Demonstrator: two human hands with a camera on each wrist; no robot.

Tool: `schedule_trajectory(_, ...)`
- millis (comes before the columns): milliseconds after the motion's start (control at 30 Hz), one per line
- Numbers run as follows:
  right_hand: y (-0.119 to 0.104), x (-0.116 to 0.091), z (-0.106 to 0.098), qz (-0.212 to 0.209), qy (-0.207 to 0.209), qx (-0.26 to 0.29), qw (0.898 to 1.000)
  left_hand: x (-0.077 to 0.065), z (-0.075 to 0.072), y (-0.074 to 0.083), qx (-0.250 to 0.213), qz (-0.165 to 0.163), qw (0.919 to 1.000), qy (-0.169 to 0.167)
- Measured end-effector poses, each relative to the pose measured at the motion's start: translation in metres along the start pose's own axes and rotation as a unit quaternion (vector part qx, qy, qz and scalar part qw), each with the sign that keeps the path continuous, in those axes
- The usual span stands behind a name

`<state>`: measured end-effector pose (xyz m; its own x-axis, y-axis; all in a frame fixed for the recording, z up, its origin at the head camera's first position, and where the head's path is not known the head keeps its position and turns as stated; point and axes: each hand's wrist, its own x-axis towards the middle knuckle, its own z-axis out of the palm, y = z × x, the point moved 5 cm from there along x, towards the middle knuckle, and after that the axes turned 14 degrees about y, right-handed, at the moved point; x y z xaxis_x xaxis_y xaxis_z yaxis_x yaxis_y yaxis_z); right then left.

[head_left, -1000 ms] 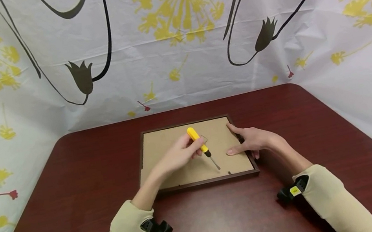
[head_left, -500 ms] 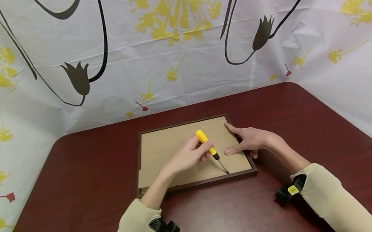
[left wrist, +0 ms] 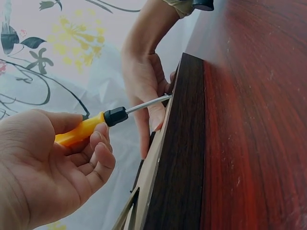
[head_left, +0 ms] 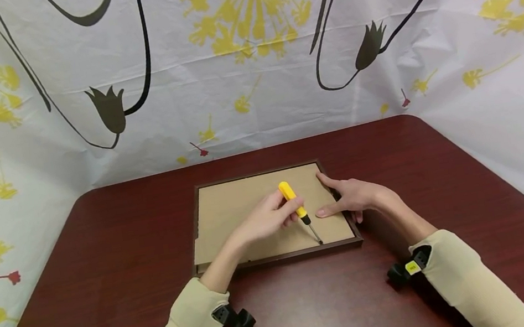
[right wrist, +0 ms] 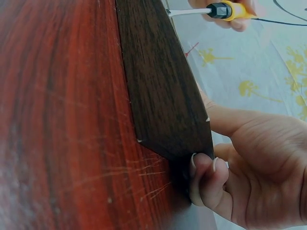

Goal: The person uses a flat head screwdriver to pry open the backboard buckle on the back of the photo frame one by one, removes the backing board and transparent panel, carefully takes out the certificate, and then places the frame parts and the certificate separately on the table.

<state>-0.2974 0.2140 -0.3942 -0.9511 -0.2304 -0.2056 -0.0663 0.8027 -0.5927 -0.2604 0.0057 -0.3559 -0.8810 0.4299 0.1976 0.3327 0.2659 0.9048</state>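
Observation:
A dark-brown picture frame (head_left: 285, 258) lies back side up, its tan backing board (head_left: 227, 202) facing me. Between thumb and fingers my left hand (head_left: 270, 218) holds a screwdriver (head_left: 293, 198) with a yellow handle and black collar. Its steel shaft (left wrist: 148, 103) slants down to the frame's near inner edge, the tip right at a small dark tab. My right hand (head_left: 354, 198) grips the frame's right side. Its thumb and index finger lie over the board, while the other fingertips (right wrist: 218, 175) curl against the outer side near the corner.
The frame rests mid-table on a reddish-brown wooden tabletop (head_left: 110, 296). White cloth (head_left: 255, 114) with yellow and dark flower prints hangs behind and beside it. In the left wrist view, a narrow gap (left wrist: 128, 211) shows by the board's near edge.
My left hand has moved right and toward the frame's near side, bringing the screwdriver tip from over the board to the dark tab. The right hand keeps its grip.

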Motion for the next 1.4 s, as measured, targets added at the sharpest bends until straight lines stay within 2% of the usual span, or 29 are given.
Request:
schedule_trajectory(333, -0.003, -0.001, 0.000, 0.004, -0.003, -0.010, 1.000, 0.005, 0.000, -0.002, -0.006, -0.017, 0.9997, -0.015)
schedule_trajectory(533, -0.004, -0.001, 0.000, 0.008, -0.007, -0.012, 1.000, 0.009, 0.002, 0.002, 0.007, -0.013, 0.9995, -0.028)
schedule_trajectory(833, -0.003, 0.001, 0.002, 0.011, -0.008, -0.002, 1.000, 0.015, 0.005, -0.004, 0.012, -0.030, 0.9980, -0.054)
schedule_trajectory(1000, -0.003, 0.002, 0.002, 0.008, -0.005, 0.000, 1.000, 0.011, 0.006, 0.001, 0.033, -0.005, 0.9980, -0.054)
schedule_trajectory(1200, -0.002, 0.001, 0.001, 0.010, 0.001, 0.001, 1.000, -0.002, 0.006, 0.012, 0.039, 0.033, 0.9976, -0.047)
schedule_trajectory(1400, -0.001, 0.001, 0.000, 0.006, 0.006, 0.005, 1.000, -0.015, 0.006, 0.016, 0.063, 0.046, 0.9965, -0.030)
